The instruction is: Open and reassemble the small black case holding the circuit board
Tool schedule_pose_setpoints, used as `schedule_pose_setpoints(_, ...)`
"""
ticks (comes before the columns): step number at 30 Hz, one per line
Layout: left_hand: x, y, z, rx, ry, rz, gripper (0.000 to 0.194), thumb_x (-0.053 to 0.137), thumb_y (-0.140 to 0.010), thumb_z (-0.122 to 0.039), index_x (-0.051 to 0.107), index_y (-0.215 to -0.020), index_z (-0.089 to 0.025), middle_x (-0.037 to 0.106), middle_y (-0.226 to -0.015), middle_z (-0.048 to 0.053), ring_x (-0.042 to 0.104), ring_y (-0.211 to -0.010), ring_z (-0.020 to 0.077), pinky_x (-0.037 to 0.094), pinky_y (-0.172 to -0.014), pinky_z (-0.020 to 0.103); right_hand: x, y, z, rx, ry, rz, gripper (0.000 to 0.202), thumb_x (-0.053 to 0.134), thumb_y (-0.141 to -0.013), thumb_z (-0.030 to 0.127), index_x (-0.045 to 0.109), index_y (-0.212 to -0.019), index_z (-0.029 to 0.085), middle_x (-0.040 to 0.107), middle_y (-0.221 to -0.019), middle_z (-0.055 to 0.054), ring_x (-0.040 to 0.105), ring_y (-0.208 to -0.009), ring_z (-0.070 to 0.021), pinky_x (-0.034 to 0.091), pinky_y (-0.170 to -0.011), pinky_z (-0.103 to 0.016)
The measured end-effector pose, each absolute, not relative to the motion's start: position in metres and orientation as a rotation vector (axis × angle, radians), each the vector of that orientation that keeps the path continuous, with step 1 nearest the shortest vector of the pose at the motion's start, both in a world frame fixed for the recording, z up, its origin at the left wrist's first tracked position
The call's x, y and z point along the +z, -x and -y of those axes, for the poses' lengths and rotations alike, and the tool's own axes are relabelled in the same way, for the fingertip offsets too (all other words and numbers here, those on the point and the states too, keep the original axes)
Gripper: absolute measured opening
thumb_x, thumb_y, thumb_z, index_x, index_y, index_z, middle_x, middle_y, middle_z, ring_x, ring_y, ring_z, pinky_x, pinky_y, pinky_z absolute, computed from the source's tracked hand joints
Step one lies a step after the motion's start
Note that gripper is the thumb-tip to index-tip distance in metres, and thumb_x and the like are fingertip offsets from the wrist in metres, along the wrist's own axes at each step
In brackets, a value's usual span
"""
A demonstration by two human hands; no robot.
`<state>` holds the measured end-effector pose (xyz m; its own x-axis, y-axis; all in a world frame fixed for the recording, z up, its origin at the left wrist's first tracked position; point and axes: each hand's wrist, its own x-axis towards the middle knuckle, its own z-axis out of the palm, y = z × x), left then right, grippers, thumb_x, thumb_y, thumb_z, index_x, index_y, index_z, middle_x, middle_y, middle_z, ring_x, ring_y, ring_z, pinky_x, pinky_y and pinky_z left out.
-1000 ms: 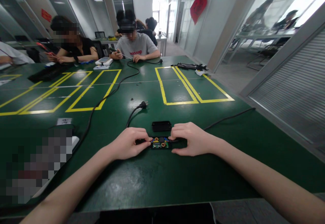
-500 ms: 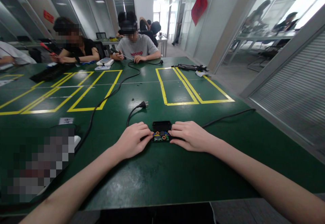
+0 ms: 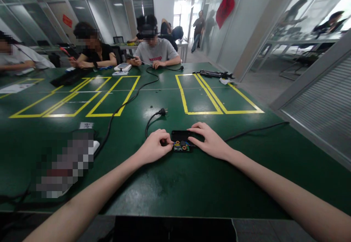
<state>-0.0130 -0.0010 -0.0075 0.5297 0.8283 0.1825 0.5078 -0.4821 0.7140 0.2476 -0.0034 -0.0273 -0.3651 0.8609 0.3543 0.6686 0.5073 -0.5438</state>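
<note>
A small circuit board (image 3: 181, 146) with copper-coloured coils lies in front of me. Just behind it is an open black plastic casing half (image 3: 179, 135). At the board's left end, my left hand (image 3: 156, 146) is closed, thumb and forefinger pinching that edge where a black power cord (image 3: 148, 123) comes in. My right hand (image 3: 210, 141) is open, its thumb and fingers apart on either side of the casing half's right end; whether they press on it I cannot tell. The cord's plug (image 3: 163, 112) lies beyond my left hand.
A black cable (image 3: 257, 127) runs off to the right. Another long cable (image 3: 111, 119) crosses the green table (image 3: 153, 201) on the left, near a blurred-out object (image 3: 68, 161). Yellow tape rectangles (image 3: 204, 112) mark the far side, where a person in grey (image 3: 160, 51) sits.
My right hand has let go of the board's right end and moved up to the casing half, fingers spreading. My left hand keeps its pinch. The whole view has shifted slightly.
</note>
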Motion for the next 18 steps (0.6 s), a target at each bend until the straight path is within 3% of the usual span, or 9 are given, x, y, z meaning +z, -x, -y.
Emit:
schedule_pose_setpoints(6, -0.0073, 0.0128, 0.0001, 0.712, -2.040, -1.093, 0.016, 0.068, -0.079, -0.014, 0.063, -0.064, -0.017, 0.061, -0.078, -0.001, 0.059, -0.076, 0.0149, 0.045, -0.070, 0.027, -0.0213, -0.2438, 0.0065, 0.827, 1.235, 1.944, 0.028, 0.067, -0.089, 0.032, 0.062, -0.114, 0.020, 0.071, -0.090, -0.003, 0.064, -0.075, -0.0180, 0.053, -0.068, -0.033)
schedule_pose_setpoints(13, -0.0038, 0.0171, -0.0032, 0.660, -1.793, -1.122, 0.014, 0.077, -0.077, -0.022, 0.064, -0.075, -0.017, 0.067, -0.071, -0.002, 0.060, -0.067, 0.0139, 0.047, -0.067, 0.027, -0.0191, -0.2391, 0.0099, 1.016, 1.163, 1.770, 0.028, 0.071, -0.084, 0.032, 0.061, -0.108, 0.020, 0.073, -0.090, -0.004, 0.071, -0.082, -0.0189, 0.059, -0.077, -0.037)
schedule_pose_setpoints(18, -0.0065, 0.0185, -0.0055, 0.727, -1.859, -1.134, 0.037, 0.080, -0.073, -0.019, 0.068, -0.107, -0.017, 0.076, -0.095, 0.003, 0.065, -0.082, 0.0167, 0.051, -0.074, 0.030, -0.0209, -0.2387, 0.0098, 1.006, 1.151, 1.787, 0.026, 0.070, -0.085, 0.028, 0.062, -0.109, 0.020, 0.073, -0.092, -0.004, 0.072, -0.087, -0.0198, 0.062, -0.082, -0.039)
